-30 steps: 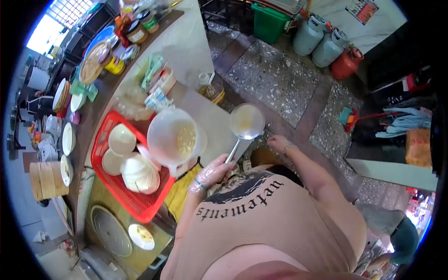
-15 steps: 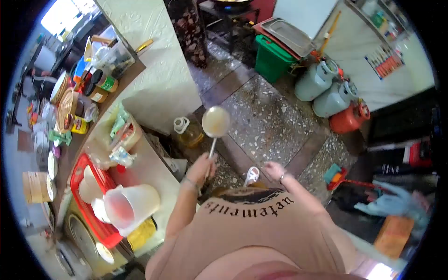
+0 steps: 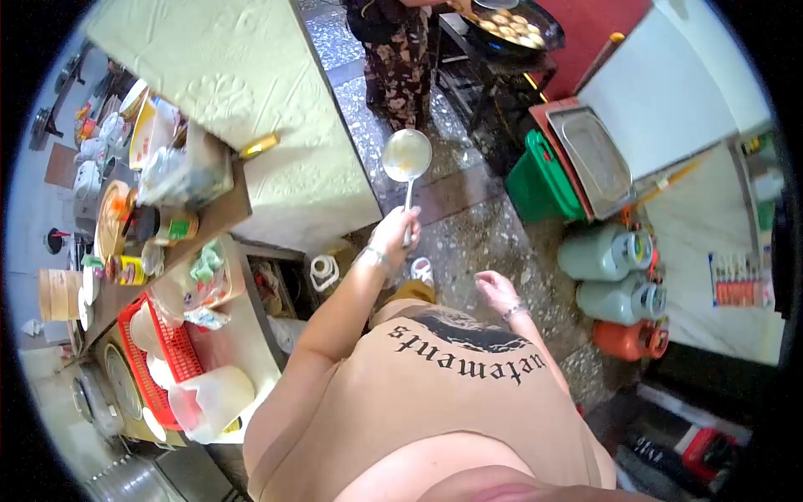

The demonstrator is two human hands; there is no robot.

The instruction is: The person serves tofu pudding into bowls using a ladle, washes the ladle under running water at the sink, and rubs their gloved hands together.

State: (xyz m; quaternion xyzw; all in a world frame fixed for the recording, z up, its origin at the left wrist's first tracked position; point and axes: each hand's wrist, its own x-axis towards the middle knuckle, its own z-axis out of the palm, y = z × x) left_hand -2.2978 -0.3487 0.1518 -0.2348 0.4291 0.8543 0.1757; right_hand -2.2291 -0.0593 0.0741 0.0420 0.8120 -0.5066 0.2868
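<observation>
My left hand [image 3: 395,236] is closed round the handle of a metal ladle [image 3: 407,156], held out in front of me over the floor. The bowl of the ladle faces up and looks pale with a yellowish patch; whether that is liquid or a reflection, I cannot make out. At my right side, my right hand [image 3: 499,291] hangs with loosely bent fingers, a bracelet at the wrist and nothing in it. Beyond the ladle, a wok [image 3: 517,32] full of round pale pieces sits on a dark stand.
Another person [image 3: 398,63] in patterned trousers stands by the wok, one hand at its edge. Ahead right is a green bin [image 3: 539,180] beside a metal tray [image 3: 592,159]; gas cylinders [image 3: 606,255] line the right. On the left counter are a red basket [image 3: 188,339] and a plastic jug [image 3: 213,402].
I have moved forward, and the wok and the other person now show more fully. My left hand still carries the ladle, now farther from my body.
</observation>
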